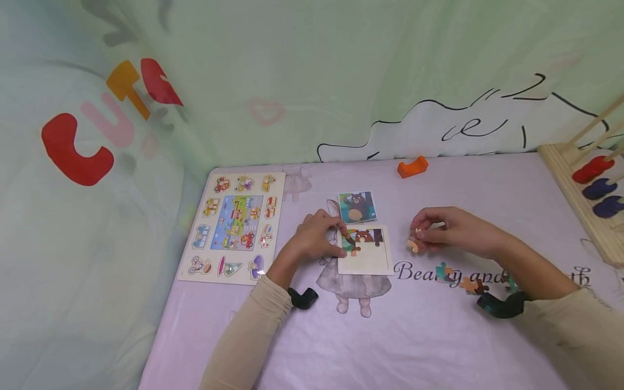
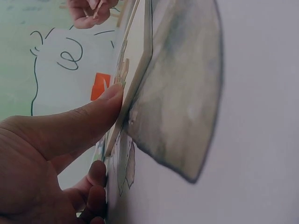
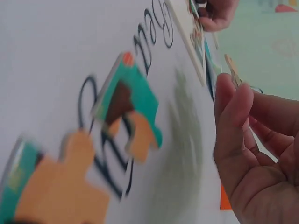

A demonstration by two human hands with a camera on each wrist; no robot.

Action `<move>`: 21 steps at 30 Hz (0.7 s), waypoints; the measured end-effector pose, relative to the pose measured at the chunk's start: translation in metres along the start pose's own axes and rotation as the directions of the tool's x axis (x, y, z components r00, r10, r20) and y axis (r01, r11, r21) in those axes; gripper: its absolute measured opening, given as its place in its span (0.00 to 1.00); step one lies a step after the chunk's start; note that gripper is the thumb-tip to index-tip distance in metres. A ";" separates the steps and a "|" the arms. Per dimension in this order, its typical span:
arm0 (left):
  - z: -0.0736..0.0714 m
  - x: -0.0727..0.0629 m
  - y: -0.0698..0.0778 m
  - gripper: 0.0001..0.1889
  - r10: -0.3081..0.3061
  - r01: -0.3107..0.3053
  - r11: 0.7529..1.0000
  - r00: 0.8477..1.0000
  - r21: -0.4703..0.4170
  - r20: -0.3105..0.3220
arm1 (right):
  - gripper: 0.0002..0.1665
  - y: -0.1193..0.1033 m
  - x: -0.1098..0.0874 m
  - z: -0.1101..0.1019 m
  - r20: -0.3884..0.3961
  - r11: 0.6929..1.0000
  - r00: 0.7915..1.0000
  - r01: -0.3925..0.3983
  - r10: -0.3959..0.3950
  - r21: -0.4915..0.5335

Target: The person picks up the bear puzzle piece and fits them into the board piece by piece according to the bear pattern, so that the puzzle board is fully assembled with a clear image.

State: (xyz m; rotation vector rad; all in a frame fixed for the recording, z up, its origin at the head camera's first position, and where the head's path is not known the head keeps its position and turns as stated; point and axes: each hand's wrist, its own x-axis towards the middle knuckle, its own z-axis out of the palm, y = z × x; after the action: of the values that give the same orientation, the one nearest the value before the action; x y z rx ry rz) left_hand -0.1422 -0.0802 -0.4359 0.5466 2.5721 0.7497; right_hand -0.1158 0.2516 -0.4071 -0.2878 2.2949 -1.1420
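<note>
My left hand [image 1: 317,236] holds a small wooden puzzle board [image 1: 364,264] at its left edge, thumb low and index finger near the upper corner. In the left wrist view, the thumb [image 2: 105,100] presses at the board's edge. Bear puzzle pieces [image 1: 363,236] fill the board's upper part; its lower part is bare wood. To the right of the board, my right hand [image 1: 446,232] pinches a brown and tan puzzle piece [image 1: 414,245] between thumb and fingers, above the cloth. A bear picture card [image 1: 358,207] lies right behind the board.
Loose puzzle pieces [image 1: 470,284] lie by the right forearm, one teal and brown piece [image 3: 135,102] among them. At left is a vehicle peg puzzle [image 1: 234,271]. An orange block [image 1: 413,167] sits at the back, and a wooden bead frame [image 1: 560,173] stands at far right.
</note>
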 end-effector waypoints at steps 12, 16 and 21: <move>0.000 0.000 0.000 0.20 -0.005 0.005 1.000 1.000 -0.001 0.001 | 0.17 -0.016 0.016 0.017 0.009 0.997 0.997 0.074 -0.074 0.007; 0.001 0.001 -0.002 0.18 0.002 -0.002 1.000 1.000 -0.004 -0.001 | 0.19 -0.021 0.021 0.022 0.026 0.995 0.996 0.083 -0.084 0.054; 0.002 0.002 -0.003 0.15 0.009 -0.009 1.000 1.000 -0.007 -0.004 | 0.16 -0.026 0.026 0.029 0.031 0.991 0.997 0.071 -0.075 0.116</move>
State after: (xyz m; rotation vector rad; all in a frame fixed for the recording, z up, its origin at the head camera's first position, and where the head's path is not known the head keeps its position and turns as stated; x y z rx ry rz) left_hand -0.1439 -0.0814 -0.4396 0.5557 2.5714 0.7641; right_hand -0.1221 0.2052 -0.4110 -0.3471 2.1943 -1.2899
